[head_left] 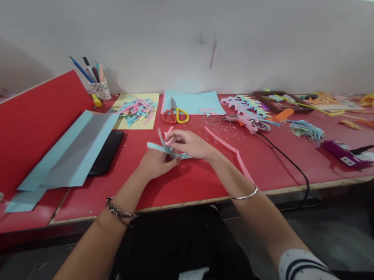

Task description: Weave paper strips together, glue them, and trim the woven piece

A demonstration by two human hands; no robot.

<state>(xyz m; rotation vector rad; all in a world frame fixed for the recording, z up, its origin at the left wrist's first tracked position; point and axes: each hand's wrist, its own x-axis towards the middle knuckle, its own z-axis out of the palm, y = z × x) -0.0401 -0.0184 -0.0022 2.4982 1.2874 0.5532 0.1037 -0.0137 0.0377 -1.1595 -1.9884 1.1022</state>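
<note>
Above the red tabletop, my left hand is closed on a light blue paper strip, whose ends stick out past the fingers. My right hand meets it from the right, with thumb and fingers pinched on a short pink paper strip. Where the two strips cross is partly hidden by my fingers. Beside my right forearm lies a long, bent pink strip. Scissors with one red and one yellow handle rest just beyond my hands.
Cut strips are heaped on yellow paper at the back. Blue sheets overlap a black phone on the left. To the right lie a pink glue gun with its cord, a paper fringe and a purple power strip.
</note>
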